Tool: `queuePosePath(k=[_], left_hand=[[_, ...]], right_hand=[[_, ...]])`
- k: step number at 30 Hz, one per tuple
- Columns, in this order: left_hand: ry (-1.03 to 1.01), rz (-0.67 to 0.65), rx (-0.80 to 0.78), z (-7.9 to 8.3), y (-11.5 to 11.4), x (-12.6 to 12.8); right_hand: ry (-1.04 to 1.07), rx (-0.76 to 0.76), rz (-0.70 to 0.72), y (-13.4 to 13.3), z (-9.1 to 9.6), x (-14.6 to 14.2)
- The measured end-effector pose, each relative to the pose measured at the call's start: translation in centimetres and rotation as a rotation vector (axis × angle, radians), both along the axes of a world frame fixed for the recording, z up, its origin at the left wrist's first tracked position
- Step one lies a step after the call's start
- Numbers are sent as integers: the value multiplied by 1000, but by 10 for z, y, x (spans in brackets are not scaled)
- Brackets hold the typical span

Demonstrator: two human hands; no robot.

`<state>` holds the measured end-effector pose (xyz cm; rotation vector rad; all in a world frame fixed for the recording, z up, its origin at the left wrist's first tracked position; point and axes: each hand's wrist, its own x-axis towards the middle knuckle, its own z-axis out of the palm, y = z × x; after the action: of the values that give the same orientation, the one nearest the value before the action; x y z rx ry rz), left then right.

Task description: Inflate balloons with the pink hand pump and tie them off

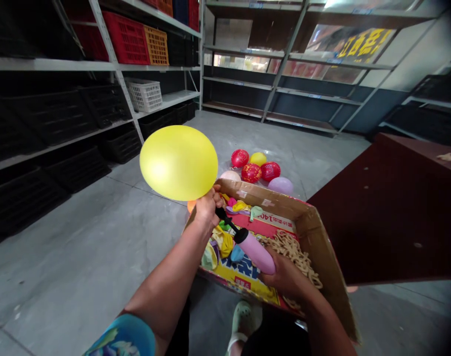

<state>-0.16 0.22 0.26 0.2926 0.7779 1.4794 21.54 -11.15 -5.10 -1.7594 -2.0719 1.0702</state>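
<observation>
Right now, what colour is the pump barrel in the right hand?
Pink; the pump barrel shows best in the head view.

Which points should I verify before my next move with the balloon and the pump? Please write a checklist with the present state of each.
1. Left hand closed below the yellow balloon, at its neck end: ok.
2. Right hand gripping the pink pump: ok.
3. Pump tip properly inside the balloon's neck: cannot tell; the left hand covers it.
4. Limp balloons at hand in the cardboard box: ok.
5. Beige cord in the box untangled: not ok; it lies in a loose heap.
6. Inflated balloons beyond the box away from the pale green shoe: ok.
</observation>
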Motion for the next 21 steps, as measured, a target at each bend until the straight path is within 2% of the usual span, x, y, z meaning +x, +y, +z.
queuePosePath(k=[4,7,11,17,21], left_hand=[[-26,60,-4,1,12,-25],[-20,101,10,-1,15,-29],[-16,58,-12,-8,8,-12],[-17,-32,-46,-31,-8,27],[-35,-79,-77,-34,-9,31]], right_hand=[[21,-41,35,-2,-7,26],[-29,-47,35,-3,-10,33],[-92,-1,0,-2,-12,24],[-128,53,-37,2,-11,-2],[-107,44,-50,1,-5,-8]])
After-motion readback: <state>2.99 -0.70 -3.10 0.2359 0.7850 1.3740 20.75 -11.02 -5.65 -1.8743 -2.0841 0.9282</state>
